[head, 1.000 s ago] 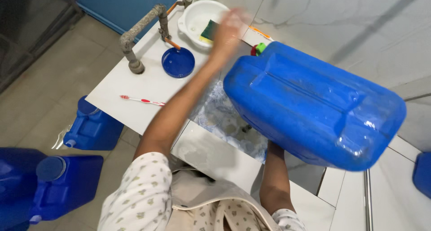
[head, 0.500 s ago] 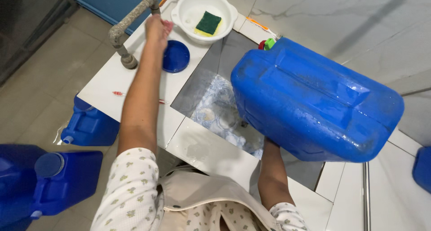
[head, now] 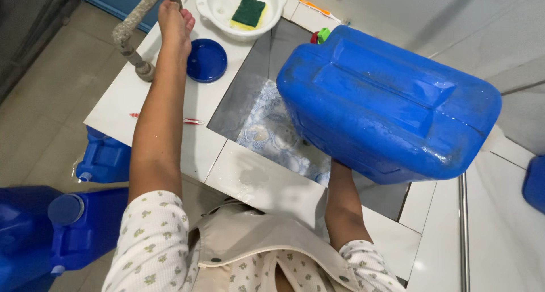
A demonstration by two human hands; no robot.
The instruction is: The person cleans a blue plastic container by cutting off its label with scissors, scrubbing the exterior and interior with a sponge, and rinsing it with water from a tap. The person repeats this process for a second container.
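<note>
A large blue jerrycan (head: 392,102) hangs tilted over the sink (head: 250,90), wet on top. My right forearm (head: 342,204) runs up under it; the can hides my right hand, which bears it from below. My left hand (head: 175,20) reaches far out to the grey tap pipe (head: 129,34) at the counter's left corner, with its fingers curled over the pipe's upper end at the frame edge. Beside that wrist lies a round blue lid (head: 206,60).
A white basin (head: 272,17) with a green and yellow sponge (head: 248,11) stands behind the sink. A red and white toothbrush (head: 167,120) lies on the tiled counter (head: 187,150). More blue jerrycans (head: 62,224) stand on the floor at left.
My left hand has swung from the white basin leftward to the tap pipe and settled on it. The jerrycan stays tilted over the sink.
</note>
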